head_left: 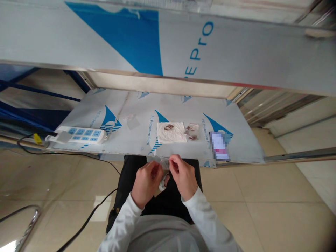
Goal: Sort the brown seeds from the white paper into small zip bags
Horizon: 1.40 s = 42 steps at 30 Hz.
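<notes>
Between my hands, just off the table's front edge, is a small clear plastic bag point(165, 163). My left hand point(147, 180) pinches its left side with thumb and fingers. On the other side, my right hand point(183, 176) grips it the same way. Ahead of them a white cloth or paper point(160, 132) lies on the table, with several small brown pieces point(168, 127) on it. Touching its right side is another clear bag point(194, 130) with similar brown pieces in and around it; their exact kind is too small to tell.
A white power strip point(86, 134) with a plugged-in adapter and black cable lies at the table's left. To the right is a blurred-out phone point(219, 146). A faint clear bag point(131, 120) rests left of centre. A film-covered upper shelf point(173, 42) overhangs the table point(136, 140).
</notes>
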Available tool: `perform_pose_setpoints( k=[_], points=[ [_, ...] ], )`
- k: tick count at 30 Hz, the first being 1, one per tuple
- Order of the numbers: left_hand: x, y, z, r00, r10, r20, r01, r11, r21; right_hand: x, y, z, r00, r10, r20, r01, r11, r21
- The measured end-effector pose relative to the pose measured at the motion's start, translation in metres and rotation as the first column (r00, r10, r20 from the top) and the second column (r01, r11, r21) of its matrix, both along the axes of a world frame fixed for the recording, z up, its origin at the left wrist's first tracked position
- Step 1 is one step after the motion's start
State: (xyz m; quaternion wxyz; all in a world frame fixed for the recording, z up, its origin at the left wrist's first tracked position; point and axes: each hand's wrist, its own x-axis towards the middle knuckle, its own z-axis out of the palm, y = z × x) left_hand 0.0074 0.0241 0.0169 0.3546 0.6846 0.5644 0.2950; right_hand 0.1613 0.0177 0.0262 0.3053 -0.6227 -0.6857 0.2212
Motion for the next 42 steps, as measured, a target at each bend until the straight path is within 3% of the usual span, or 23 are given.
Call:
perform_pose_setpoints(
  k=[5, 12, 15, 17, 20, 22, 24, 26, 27, 31, 35, 42],
  points=[
    [0.009, -0.004, 0.007, 0.988, -0.09, -0.127, 0.101, 0.991, 0.082, 0.003, 0.001, 0.012, 0.962, 0.21, 0.176, -0.202, 0.977, -0.063],
    [0.003, -0.003, 0.02, 0.938, -0.196, -0.286, 0.256, 0.948, 0.191, 0.014, 0.006, 0.013, 0.95, 0.239, 0.199, -0.204, 0.962, -0.181],
    [0.0, 0.006, 0.013, 0.926, -0.262, -0.272, 0.33, 0.911, 0.246, 0.012, 0.006, 0.02, 0.943, 0.248, 0.221, -0.208, 0.96, -0.19],
    [0.002, 0.012, 0.005, 0.914, -0.329, -0.236, 0.38, 0.899, 0.218, 0.007, 0.007, 0.025, 0.94, 0.267, 0.214, -0.227, 0.954, -0.194],
    [0.004, 0.02, -0.008, 0.941, -0.284, -0.182, 0.317, 0.931, 0.183, 0.005, 0.018, 0.025, 0.947, 0.311, 0.083, -0.295, 0.941, -0.168],
    [0.002, 0.023, -0.014, 0.972, -0.169, -0.162, 0.2, 0.96, 0.197, 0.012, 0.04, 0.015, 0.941, 0.332, -0.071, -0.338, 0.933, -0.124],
    [-0.003, 0.023, -0.019, 0.985, -0.088, -0.15, 0.121, 0.967, 0.224, 0.026, 0.075, -0.003, 0.958, 0.26, -0.121, -0.272, 0.957, -0.1],
    [-0.008, 0.021, -0.023, 0.987, -0.068, -0.145, 0.101, 0.966, 0.237, 0.039, 0.118, -0.026, 0.996, 0.042, 0.077, -0.033, 0.993, -0.111],
    [-0.01, 0.018, -0.025, 0.987, -0.071, -0.147, 0.104, 0.966, 0.235, 0.044, 0.138, -0.038, 0.991, -0.007, 0.132, 0.023, 0.993, -0.116],
    [-0.014, 0.008, -0.031, 0.983, -0.079, -0.165, 0.111, 0.975, 0.192, 0.047, 0.197, -0.073, 0.967, -0.01, 0.255, 0.041, 0.992, -0.119],
    [-0.017, 0.006, -0.034, 0.983, -0.077, -0.166, 0.105, 0.98, 0.167, 0.038, 0.21, -0.089, 0.938, 0.046, 0.343, 0.001, 0.991, -0.135],
    [-0.026, 0.016, -0.04, 0.983, -0.032, -0.182, 0.065, 0.982, 0.177, 0.035, 0.204, -0.098, 0.899, -0.004, 0.439, 0.062, 0.991, -0.117]
  ],
)
